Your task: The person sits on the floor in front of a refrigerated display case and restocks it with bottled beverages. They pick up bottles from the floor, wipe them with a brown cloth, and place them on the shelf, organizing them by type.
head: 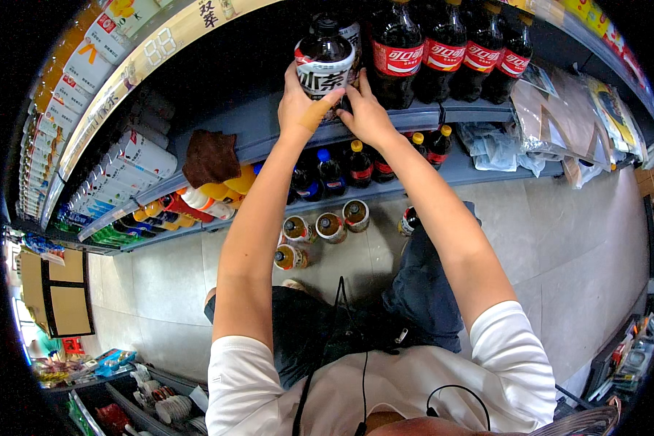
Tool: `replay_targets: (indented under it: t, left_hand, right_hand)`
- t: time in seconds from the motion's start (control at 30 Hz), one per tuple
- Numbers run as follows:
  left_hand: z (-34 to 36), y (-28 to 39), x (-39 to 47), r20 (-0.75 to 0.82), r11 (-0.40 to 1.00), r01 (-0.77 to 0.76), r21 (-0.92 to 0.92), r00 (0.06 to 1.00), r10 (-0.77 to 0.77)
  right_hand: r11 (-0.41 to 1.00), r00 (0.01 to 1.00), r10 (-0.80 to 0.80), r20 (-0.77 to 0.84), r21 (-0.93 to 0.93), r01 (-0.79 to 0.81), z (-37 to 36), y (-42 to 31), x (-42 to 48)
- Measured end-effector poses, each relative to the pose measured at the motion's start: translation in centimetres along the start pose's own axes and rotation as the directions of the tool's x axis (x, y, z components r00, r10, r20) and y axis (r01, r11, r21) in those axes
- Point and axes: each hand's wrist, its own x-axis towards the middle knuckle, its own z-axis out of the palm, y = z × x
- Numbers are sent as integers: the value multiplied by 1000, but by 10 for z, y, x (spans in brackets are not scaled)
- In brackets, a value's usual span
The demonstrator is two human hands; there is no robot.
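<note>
My left hand wraps the left side of a dark iced tea bottle with a white and red label. A tan strip, like a bandage, crosses the base of its thumb. At the bottle's lower right is my right hand, its fingers partly hidden behind the bottle. The bottle stands upright over the front of a grey metal shelf; whether its base rests there is hidden. A similar bottle is right behind it. To the right, several Coca-Cola bottles with red labels form a row.
Several amber drink bottles stand on the tiled floor between my legs, and a dark bottle is near my right knee. Cola bottles fill the lower shelf. A brown cloth drapes the shelf edge. Plastic packaging lies at right.
</note>
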Motion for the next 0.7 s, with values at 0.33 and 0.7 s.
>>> replay_targets:
  t: [0.33,0.7]
  left_hand:
    - [-2,-23,5,-25,995,-4,-95,1000,2]
    - [-7,-72,24,-12,872,93,-481,994,-112]
  right_hand:
    - [963,985,0,-171,266,46,7,8,5]
    - [660,895,364,-256,750,-54,31,-2,47]
